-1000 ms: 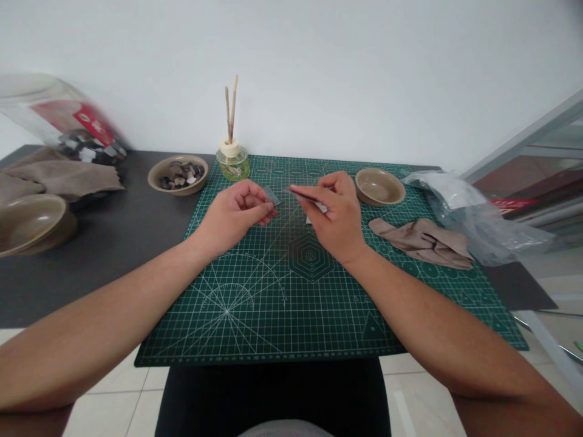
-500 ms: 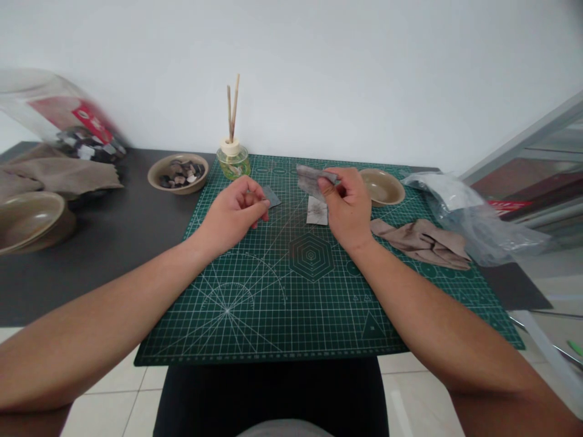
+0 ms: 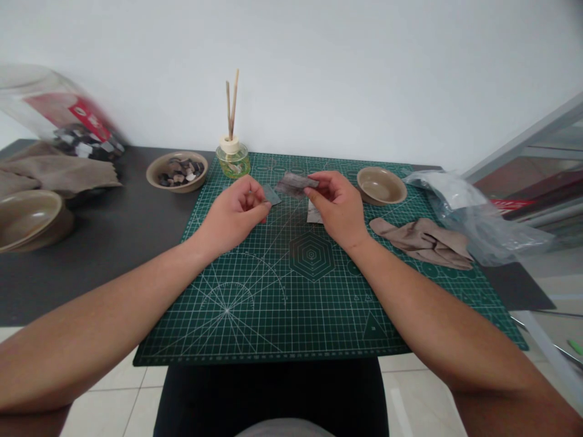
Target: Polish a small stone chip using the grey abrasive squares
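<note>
- Right grip (image 3: 339, 203): thumb and fingers pinched on gray patterned piece (image 3: 294, 182), above cutting mat (image 3: 291, 315), toward tabletop's (image 3: 113, 243) back edge.
- Left grip (image 3: 234, 212): fingertips together at small blue-gray piece (image 3: 273, 194); whether grasping it, cannot tell.
- Pale square (image 3: 314, 213): on mat, just beside right grip.
- Bowl of fragments (image 3: 180, 189): near tabletop's back edge, left of mat.
- Brown cloth (image 3: 426, 243): on mat, toward tabletop's right edge.

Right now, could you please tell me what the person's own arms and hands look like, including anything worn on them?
The left hand and right hand are bare, without gloves, and no watch or bracelet shows. The left forearm and right forearm are uncovered too; no sleeve can be made out for certain.
</note>
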`<state>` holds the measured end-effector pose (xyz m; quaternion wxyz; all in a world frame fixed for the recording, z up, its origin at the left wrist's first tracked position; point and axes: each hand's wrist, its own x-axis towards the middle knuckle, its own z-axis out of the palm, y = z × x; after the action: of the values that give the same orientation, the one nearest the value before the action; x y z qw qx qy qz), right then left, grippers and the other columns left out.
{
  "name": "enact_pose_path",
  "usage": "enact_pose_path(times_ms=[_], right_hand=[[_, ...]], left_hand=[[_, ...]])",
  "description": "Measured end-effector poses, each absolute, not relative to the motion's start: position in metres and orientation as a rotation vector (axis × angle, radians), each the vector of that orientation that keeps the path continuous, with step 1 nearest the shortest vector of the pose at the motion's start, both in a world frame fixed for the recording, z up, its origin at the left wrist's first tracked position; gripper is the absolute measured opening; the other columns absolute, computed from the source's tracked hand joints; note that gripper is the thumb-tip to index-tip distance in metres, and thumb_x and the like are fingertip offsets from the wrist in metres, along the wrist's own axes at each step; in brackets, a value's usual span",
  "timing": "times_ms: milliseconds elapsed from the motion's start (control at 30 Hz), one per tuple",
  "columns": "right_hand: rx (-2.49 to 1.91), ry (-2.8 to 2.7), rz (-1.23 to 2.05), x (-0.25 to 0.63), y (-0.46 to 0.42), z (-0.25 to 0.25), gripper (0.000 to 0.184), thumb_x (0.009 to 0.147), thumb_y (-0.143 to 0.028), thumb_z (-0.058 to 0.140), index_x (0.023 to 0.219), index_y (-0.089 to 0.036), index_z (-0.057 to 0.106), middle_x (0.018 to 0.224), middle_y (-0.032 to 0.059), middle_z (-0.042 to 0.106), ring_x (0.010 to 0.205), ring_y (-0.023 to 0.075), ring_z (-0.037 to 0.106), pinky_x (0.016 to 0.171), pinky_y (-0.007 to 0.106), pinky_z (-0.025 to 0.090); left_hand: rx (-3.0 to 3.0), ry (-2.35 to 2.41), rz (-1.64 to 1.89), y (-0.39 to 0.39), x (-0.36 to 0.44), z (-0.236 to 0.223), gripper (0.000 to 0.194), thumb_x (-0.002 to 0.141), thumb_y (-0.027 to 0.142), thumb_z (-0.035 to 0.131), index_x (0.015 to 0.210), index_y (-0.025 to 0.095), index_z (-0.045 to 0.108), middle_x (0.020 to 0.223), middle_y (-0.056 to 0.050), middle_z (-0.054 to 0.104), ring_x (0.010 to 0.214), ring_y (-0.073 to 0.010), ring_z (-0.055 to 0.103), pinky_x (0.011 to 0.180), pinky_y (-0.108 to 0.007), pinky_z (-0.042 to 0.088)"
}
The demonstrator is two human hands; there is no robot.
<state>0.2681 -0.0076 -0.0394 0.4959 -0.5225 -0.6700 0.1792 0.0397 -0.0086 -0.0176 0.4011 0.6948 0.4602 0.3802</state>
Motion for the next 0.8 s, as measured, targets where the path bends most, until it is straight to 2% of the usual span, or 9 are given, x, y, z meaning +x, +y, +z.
enact_pose_path(times_ms=[200,400,800], right_hand=[[-1.331,-1.812,0.409,0.2683,-0.008,-0.0358,0.014,0.09,-0.017,0.065,0.094,-0.025,0.076,0.102,0.0022,0.08,0.095,0.0236,0.072,0.094,0.042,0.054],[-1.458,-2.115,0.277,0.2656,-0.0071,-0.0375,0.014,0.086,-0.013,0.068,0.09,-0.022,0.078,0.106,0.0054,0.08,0.104,0.0282,0.066,0.101,0.046,0.047],[-1.725,-2.237,0.158,0.269,-0.0115,-0.0314,0.026,0.095,-0.015,0.053,0.106,-0.016,0.076,0.117,0.0136,0.074,0.112,0.0317,0.061,0.103,0.045,0.046]], left_hand=[[1.745,1.153,0.959,-0.0106,0.0409,-0.0164,0.017,0.083,0.03,0.068,0.086,0.024,0.052,0.062,0.004,0.058,0.056,-0.0143,0.051,0.055,-0.03,0.037],[1.792,1.136,0.961,-0.0098,0.0399,-0.0188,0.017,0.082,0.028,0.068,0.085,0.023,0.052,0.061,0.006,0.052,0.054,-0.0118,0.045,0.053,-0.028,0.034],[1.818,1.136,0.936,-0.0113,0.0406,-0.0147,0.016,0.082,0.027,0.066,0.084,0.023,0.05,0.061,0.008,0.044,0.054,-0.0109,0.04,0.052,-0.027,0.032]])
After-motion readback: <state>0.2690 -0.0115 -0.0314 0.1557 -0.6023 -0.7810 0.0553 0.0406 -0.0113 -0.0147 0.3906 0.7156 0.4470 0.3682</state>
